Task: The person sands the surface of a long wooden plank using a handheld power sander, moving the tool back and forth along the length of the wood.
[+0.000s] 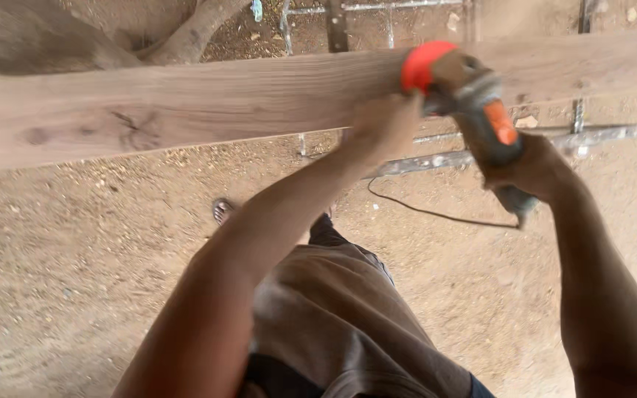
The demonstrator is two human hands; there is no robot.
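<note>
A long wooden plank [186, 103] runs across the upper part of the view, resting on a metal frame [576, 136]. An orange and grey angle grinder [466, 96] sits on the plank's right part. My left hand [388, 121] grips the grinder's front near the orange guard. My right hand [532, 169] is closed around the grinder's rear body, whose tail end sticks out below. A black cord [436, 214] trails from the tool over the ground.
Sawdust-covered ground [75, 265] spreads below the plank. My foot in a sandal [223, 210] and my brown trousers [340, 309] show under my arms. A tree trunk [193, 33] and metal bars [337, 26] lie beyond the plank.
</note>
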